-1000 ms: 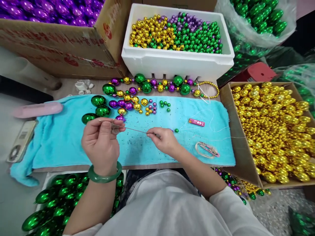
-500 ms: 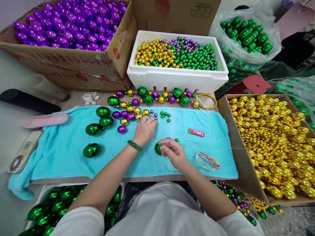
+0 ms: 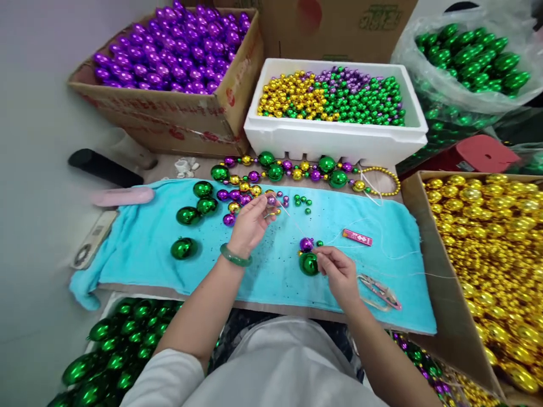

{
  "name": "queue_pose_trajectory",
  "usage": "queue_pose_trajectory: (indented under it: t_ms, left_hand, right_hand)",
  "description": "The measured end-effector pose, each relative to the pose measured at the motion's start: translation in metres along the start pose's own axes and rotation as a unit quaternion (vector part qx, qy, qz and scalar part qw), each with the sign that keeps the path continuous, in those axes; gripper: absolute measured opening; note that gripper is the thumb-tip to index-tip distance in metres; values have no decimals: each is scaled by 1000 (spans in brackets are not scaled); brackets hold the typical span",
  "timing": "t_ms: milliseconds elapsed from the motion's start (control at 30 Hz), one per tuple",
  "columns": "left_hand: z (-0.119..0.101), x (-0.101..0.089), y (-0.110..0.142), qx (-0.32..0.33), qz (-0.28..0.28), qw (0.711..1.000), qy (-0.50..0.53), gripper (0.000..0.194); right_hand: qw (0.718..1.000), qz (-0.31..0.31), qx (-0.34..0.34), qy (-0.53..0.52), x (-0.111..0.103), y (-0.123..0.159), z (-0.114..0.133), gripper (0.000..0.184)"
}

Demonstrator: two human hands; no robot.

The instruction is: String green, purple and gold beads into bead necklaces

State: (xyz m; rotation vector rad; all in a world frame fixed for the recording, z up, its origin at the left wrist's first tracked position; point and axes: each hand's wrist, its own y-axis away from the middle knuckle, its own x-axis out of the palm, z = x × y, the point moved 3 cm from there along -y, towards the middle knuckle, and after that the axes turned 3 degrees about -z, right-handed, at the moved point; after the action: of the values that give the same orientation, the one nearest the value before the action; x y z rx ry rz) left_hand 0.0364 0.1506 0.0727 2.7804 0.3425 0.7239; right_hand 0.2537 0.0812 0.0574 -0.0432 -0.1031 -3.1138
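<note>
My left hand (image 3: 250, 226), with a green bangle (image 3: 235, 256) at its wrist, pinches a thin white string (image 3: 297, 221) above the loose beads. From there the string slants down to a purple ball bead (image 3: 306, 244). Just below sits a large green ball bead (image 3: 309, 264), a bit of gold showing between the two. Closed at the fingertips, my right hand (image 3: 339, 274) pinches the string right beside these beads; the exact grip is partly hidden. Small green beads (image 3: 302, 200) and small purple beads (image 3: 285, 199) lie near my left fingertips.
On the turquoise towel (image 3: 271, 271) are large green balls (image 3: 184, 247), a pink packet (image 3: 357, 237) and thread snips (image 3: 382, 291). Behind lies a finished-looking bead strand (image 3: 297, 174). A foam box (image 3: 335, 133), a purple-bead carton (image 3: 169, 121) and a gold-bead carton (image 3: 445, 260) surround the towel.
The view has shifted left. My left hand has turned and lifted, drawing the string out from the beads. My right hand has moved off the green ball, exposing it and the purple bead.
</note>
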Motion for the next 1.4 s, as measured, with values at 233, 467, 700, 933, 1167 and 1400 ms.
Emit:
queue_pose_trajectory:
  t_ms: [233, 467, 700, 933, 1167, 1400]
  left_hand:
    - [-14, -11, 13, -44, -19, 989, 138, 15]
    - [-14, -15, 16, -53, -65, 984, 159, 13]
    - [-13, -19, 17, -41, -82, 984, 152, 12]
    - [-8, -13, 24, 36, -56, 996, 55, 26]
    - [-39, -56, 11, 280, -193, 794, -504, 16]
    - [-42, -94, -17, 182, -189, 638, -724, 30]
  right_hand:
    - [999, 12, 1, 33, 3, -1, 3, 16]
    - [997, 29, 14, 68, 8, 3, 5, 19]
    - [998, 28, 17, 62, 10, 2, 8, 18]
    - [998, 23, 23, 52, 13, 1, 4, 20]
    - [999, 3, 50, 6, 8, -2, 4, 23]
    - [999, -5, 53, -5, 4, -4, -1, 23]
